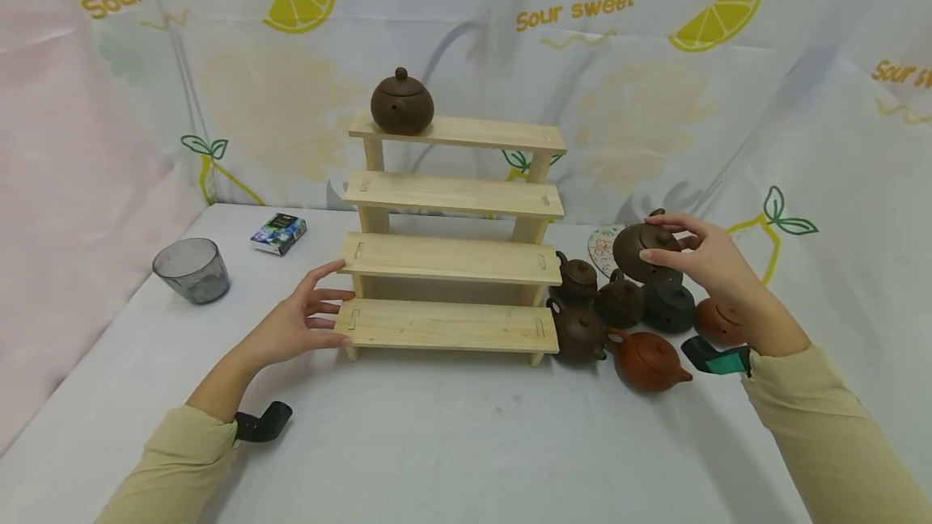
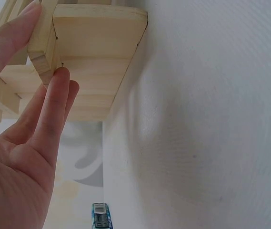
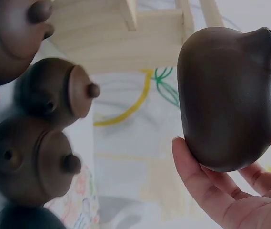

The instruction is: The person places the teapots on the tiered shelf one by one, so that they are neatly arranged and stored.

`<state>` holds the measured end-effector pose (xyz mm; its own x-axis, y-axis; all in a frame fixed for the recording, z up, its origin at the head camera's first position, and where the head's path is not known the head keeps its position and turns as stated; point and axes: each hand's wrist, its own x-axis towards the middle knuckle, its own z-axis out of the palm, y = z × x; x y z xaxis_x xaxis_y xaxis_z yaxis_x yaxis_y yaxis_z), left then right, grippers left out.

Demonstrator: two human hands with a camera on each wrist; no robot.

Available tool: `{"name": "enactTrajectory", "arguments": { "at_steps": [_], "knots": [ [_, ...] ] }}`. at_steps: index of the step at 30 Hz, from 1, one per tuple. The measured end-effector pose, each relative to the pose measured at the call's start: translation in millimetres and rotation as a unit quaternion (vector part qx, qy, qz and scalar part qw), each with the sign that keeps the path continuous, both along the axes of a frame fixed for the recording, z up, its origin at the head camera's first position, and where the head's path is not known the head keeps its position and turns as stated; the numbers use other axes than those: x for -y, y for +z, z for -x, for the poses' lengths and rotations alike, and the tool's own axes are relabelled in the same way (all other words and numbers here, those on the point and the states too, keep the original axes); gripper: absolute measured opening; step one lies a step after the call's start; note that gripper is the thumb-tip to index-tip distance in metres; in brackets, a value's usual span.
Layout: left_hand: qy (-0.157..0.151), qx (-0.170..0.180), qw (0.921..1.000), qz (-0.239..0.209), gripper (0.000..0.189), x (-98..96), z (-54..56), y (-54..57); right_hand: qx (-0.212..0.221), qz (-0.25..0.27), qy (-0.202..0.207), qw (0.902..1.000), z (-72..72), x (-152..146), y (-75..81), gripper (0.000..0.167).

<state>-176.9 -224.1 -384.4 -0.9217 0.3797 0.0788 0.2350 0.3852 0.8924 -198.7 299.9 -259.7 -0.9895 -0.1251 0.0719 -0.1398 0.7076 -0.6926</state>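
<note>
My right hand (image 1: pixel 709 257) grips a dark brown teapot (image 1: pixel 632 253), raised above a cluster of other teapots. In the right wrist view, its rounded body (image 3: pixel 225 100) sits between my fingers and thumb, spout at the top. At the left end of a four-tier wooden display stand (image 1: pixel 451 323), my left hand (image 1: pixel 294 328) holds the lowest board. The left wrist view has the thumb on one face of that board and fingertips (image 2: pixel 61 78) against its underside. Another dark brown teapot (image 1: pixel 402 110) stands at the left of the top tier.
Beside the stand's right end are a red clay teapot (image 1: pixel 648 364), a black pot (image 1: pixel 668 304) and several brown ones. A patterned disc (image 1: pixel 603 247) lies behind them. Left on the white table are a grey glass (image 1: pixel 192 275) and a small box (image 1: pixel 279 233). A printed cloth hangs behind.
</note>
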Motion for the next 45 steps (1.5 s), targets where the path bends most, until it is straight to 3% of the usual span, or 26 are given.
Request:
{"name": "enactTrajectory", "arguments": {
  "at_steps": [15,32,38,45],
  "knots": [
    [-0.001,0.001,1.0000,-0.006,0.105,0.0,-0.4,-0.1,-0.014,0.044,0.033,0.9984,29.9,38.1,21.5,0.053],
    [0.000,-0.005,1.0000,0.000,0.105,-1.2,-0.6,0.1,-0.040,0.099,0.096,0.9897,58.5,90.0,52.3,0.046],
    [0.002,-0.001,1.0000,0.002,0.104,-2.2,-0.7,1.7,-0.038,0.155,0.111,0.9809,72.7,107.0,62.8,0.041],
    [0.001,0.003,1.0000,-0.003,0.105,-2.0,-1.5,2.6,-0.030,0.205,0.101,0.9730,88.3,125.3,74.0,0.042]
  ]
}}
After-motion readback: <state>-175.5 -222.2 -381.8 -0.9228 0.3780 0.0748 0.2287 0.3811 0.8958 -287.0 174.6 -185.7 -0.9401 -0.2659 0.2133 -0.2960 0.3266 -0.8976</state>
